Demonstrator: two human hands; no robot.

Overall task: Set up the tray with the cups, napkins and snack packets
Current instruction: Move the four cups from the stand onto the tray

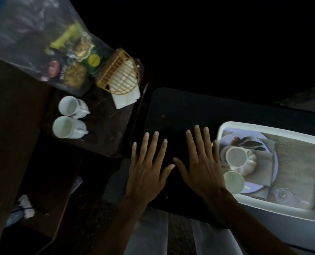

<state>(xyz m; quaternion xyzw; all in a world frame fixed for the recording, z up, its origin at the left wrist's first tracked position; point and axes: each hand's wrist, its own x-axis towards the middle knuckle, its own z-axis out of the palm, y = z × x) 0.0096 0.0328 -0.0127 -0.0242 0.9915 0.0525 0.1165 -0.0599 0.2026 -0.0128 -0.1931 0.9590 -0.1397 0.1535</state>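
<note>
My left hand (149, 168) and my right hand (202, 162) lie flat side by side on a black surface (180, 111), fingers spread, holding nothing. A white tray (274, 208) lies just right of my right hand; its floor shows what looks like a printed picture of cups and a plate. Two white cups (68, 105) (62, 127) lie on their sides on a dark wooden top to the left. Behind them, white napkins (127, 98) sit in a yellow holder (120, 74). Snack packets (75, 74) lie in a clear plastic bag.
The clear plastic bag (24, 34) spreads over the far left corner. The wooden top (101, 137) ends just left of the black surface. Pale cloth (149, 232) shows below its near edge. The room beyond is dark.
</note>
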